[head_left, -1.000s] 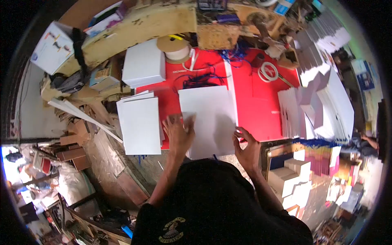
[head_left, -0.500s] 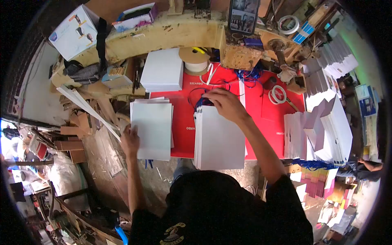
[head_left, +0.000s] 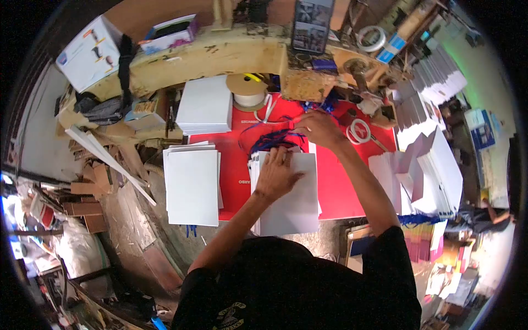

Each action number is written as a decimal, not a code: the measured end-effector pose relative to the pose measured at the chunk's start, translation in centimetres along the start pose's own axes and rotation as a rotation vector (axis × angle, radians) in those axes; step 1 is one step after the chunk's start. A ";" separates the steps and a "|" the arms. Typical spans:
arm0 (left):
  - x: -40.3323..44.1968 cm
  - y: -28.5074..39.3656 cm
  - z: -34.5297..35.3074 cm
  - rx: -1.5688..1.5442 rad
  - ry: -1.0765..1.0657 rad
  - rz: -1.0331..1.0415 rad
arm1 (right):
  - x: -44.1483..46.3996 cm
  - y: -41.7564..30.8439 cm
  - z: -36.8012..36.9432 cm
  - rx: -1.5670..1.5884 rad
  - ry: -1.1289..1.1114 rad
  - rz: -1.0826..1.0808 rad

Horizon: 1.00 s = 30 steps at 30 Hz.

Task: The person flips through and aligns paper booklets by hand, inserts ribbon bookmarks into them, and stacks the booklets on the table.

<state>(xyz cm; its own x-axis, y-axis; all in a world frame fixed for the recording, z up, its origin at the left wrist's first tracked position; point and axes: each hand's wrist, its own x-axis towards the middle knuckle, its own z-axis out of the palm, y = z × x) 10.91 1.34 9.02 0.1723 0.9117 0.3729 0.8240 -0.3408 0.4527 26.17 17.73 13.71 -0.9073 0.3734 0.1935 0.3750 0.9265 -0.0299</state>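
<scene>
In the middle of the red work surface (head_left: 234,190) stands a stack of white booklets (head_left: 291,206), with dark blue ribbons (head_left: 269,140) bunched along its far edge. My left hand (head_left: 279,171) lies on top of this stack, fingers stretched toward the ribbons. Beyond the far edge, my right hand (head_left: 320,130) pinches a thin blue ribbon strand between its fingertips; the exact grip is small in view. A second white stack (head_left: 192,187) sits to the left, its sheets slightly uneven, and no hand touches it.
Behind are a white pile (head_left: 204,104), a spool of white ribbon (head_left: 247,94) and a wooden block (head_left: 309,80) near a propped-up phone (head_left: 312,25). Tape rolls (head_left: 358,131) lie to the right, beside more booklet stacks (head_left: 432,173). A person (head_left: 484,217) is at far right.
My left hand has left the left stack and now rests on the middle one. My right hand has moved away from the ribbon bunch, rightward relative to the stack. The whole view has shifted slightly.
</scene>
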 end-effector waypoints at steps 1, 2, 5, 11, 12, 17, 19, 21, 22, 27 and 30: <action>0.3 0.3 -0.7 0.011 -0.043 -0.004 | -2.3 0.3 0.9 0.110 0.114 0.180; 0.6 0.2 -0.7 -0.069 0.009 -0.022 | -4.3 0.6 1.7 0.215 0.233 0.356; 0.7 -1.1 -0.4 -0.156 0.042 0.045 | -8.9 -3.3 -0.6 0.338 0.197 0.597; 0.3 -1.8 -2.9 -1.218 0.207 -0.311 | -19.5 -17.8 0.9 1.274 0.230 0.894; 0.6 -1.5 -3.3 -1.200 0.220 -0.382 | -20.2 -20.6 1.6 1.479 0.229 0.952; 1.3 -0.2 0.3 -0.393 0.307 -0.082 | -17.1 -27.8 1.8 1.358 -0.195 1.167; 1.7 0.6 0.3 -0.324 0.321 -0.031 | -16.7 -27.8 0.7 1.296 -0.248 1.103; 1.6 0.4 -0.1 -0.283 0.338 -0.010 | -16.4 -26.8 -1.3 1.208 -0.207 1.018; 1.1 0.4 -0.5 -0.277 0.341 -0.014 | -15.9 -26.1 -2.5 1.173 0.008 1.150; -5.1 0.6 -3.2 -0.059 0.207 -0.423 | -14.5 -22.5 -0.6 0.641 0.475 1.184; -8.5 0.9 -5.1 -0.190 0.054 -0.606 | -13.5 -22.9 -0.8 0.546 0.469 1.107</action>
<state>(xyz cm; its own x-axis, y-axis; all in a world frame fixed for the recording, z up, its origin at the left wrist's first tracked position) 7.44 -7.82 10.36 -0.3262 0.9443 0.0434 0.6557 0.1929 0.7300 29.93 -8.60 12.55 0.0203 0.9917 0.1270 0.6463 0.0839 -0.7584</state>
